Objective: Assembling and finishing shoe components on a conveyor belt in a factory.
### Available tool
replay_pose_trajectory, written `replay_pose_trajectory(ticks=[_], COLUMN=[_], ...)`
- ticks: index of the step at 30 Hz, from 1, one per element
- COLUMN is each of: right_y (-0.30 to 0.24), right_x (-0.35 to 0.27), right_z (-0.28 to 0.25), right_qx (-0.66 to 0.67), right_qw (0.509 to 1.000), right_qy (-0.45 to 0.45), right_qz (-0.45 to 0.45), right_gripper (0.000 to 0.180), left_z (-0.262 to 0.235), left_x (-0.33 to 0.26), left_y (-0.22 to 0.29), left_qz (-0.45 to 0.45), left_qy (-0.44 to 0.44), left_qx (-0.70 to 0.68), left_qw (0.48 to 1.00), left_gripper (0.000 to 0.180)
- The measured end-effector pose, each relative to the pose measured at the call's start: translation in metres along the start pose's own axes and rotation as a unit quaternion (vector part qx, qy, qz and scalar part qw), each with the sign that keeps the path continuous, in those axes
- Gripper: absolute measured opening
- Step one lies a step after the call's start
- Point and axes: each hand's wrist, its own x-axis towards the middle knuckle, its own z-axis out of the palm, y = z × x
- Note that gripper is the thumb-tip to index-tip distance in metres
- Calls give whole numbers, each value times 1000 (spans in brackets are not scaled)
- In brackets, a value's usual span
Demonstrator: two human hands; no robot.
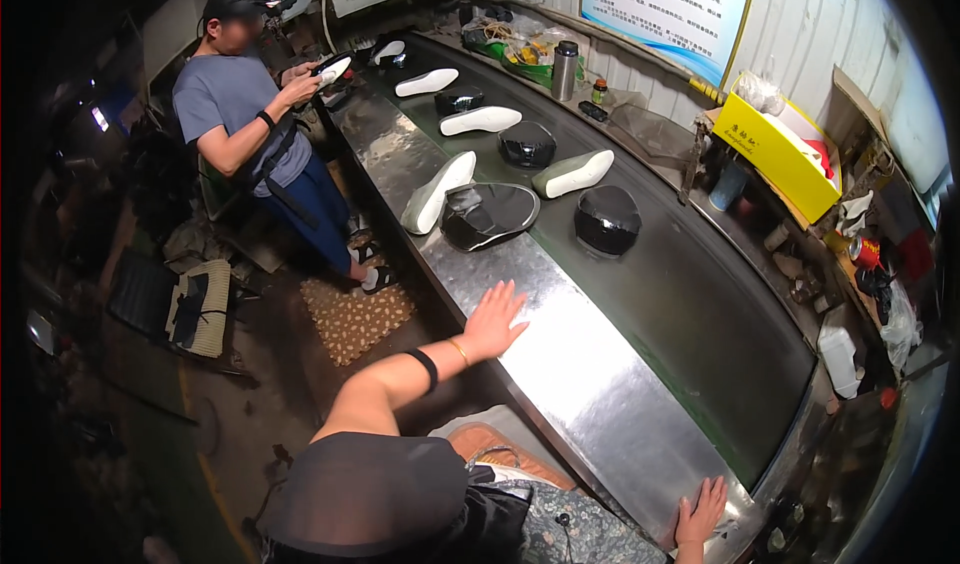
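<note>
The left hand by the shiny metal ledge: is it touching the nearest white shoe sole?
Apart. The head view shows the left hand flat on the metal ledge, with bare metal between it and the white sole.

One view only, head-worn fisheye, left unit of a pair; it looks steeply down and forward over the wearer's own torso; the long steel-topped tabletop (560, 364) runs diagonally from lower right to upper left, near at the bottom, far at the top; straight edges bow toward the dark circular rim; a person in a grey shirt (235, 104) stands at the far left; no second view shown.
</note>
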Motion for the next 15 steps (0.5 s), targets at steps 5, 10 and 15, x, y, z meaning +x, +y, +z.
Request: replay_pose_trajectory(ticks=[5, 10, 15], right_y=[-10, -7, -6], right_x=[-5, -5, -5], right_z=[-7, -6, 0], right_qx=[-1, -4, -1], right_qw=[1000, 1000, 1000], right_qy=[-13, -21, -3], right_qz=[8, 16, 11], right_gripper=[68, 68, 68], left_z=[-10, 4, 6], left_x=[1, -1, 2], left_y=[18, 32, 41], left_qz=[-18, -48, -81], left_qy=[1, -4, 3], left_qx=[-5, 44, 24], left_qw=[1000, 998, 996], left_gripper=[62, 60, 58])
